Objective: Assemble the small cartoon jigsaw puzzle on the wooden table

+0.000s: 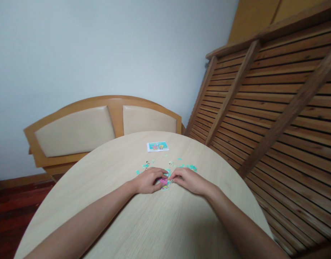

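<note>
A partly joined jigsaw puzzle (163, 181) with a pink patch and teal edges lies flat on the round table. My left hand (149, 180) is curled over its left side, thumb and fingertips gripping its edges. At the puzzle's right side, my right hand (189, 180) is closed in a pinch on a small puzzle piece (171, 179), mostly covered by the fingertips. Loose teal puzzle pieces (191, 167) lie heaped just beyond my right hand. Several more loose pieces (146, 165) are scattered beyond my left hand.
Farther back on the pale wooden table (122, 223) lies a picture card (158, 146) with pink and yellow cartoon figures. A padded headboard-like panel (76, 131) stands against the wall behind. To the right leans a slatted wooden frame (262, 97).
</note>
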`<state>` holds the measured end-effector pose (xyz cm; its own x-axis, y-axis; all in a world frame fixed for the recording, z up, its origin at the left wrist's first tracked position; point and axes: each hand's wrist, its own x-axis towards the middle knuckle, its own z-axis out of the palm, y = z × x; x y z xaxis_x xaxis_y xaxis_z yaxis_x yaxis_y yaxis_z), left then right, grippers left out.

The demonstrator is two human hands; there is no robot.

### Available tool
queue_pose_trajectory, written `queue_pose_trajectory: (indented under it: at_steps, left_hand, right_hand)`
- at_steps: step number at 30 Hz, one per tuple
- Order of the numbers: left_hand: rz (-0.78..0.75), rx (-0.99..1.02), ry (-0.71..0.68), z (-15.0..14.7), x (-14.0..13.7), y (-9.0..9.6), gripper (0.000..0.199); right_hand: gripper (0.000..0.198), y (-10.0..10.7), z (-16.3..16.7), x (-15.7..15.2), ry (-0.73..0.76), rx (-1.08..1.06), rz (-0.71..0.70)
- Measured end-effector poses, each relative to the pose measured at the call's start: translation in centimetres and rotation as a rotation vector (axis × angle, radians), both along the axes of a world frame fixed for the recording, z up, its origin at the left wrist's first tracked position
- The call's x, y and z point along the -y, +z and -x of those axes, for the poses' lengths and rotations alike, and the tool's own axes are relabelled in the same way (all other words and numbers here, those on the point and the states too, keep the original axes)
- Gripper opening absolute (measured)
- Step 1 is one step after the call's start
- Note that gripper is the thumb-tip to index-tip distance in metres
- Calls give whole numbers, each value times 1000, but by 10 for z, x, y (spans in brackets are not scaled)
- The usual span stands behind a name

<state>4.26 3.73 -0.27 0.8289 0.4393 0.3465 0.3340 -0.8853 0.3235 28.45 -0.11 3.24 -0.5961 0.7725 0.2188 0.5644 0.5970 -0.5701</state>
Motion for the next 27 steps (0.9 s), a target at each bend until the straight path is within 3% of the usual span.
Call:
queue_pose_trajectory:
  at_steps: [5,16,27]
  left_hand:
    - [11,4,-3,-1,0,1,24]
    - [17,-2,-17,-5,1,4,23]
    - [51,18,-18,-10,5,9,26]
  right_hand:
    - [24,0,-1,0,66,15,-68]
    - [30,5,11,9,96,9,71]
    - [37,-13,14,2,61,-63,20]
